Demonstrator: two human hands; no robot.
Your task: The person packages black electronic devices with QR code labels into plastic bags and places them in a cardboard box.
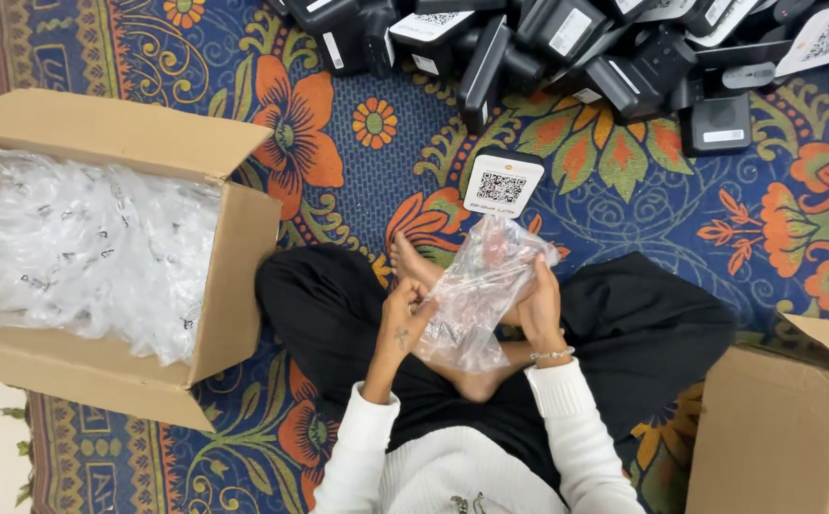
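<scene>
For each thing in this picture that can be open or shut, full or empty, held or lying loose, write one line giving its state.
Clear plastic bag: held up, crumpled, in both hands.
Left hand: gripping the bag's left edge.
Right hand: gripping the bag's right side.
Left cardboard box: flaps open, filled with clear bags.
Right cardboard box: flap open, contents hidden.
White-faced device: lying loose on the rug.
Black devices: piled loose.
</scene>
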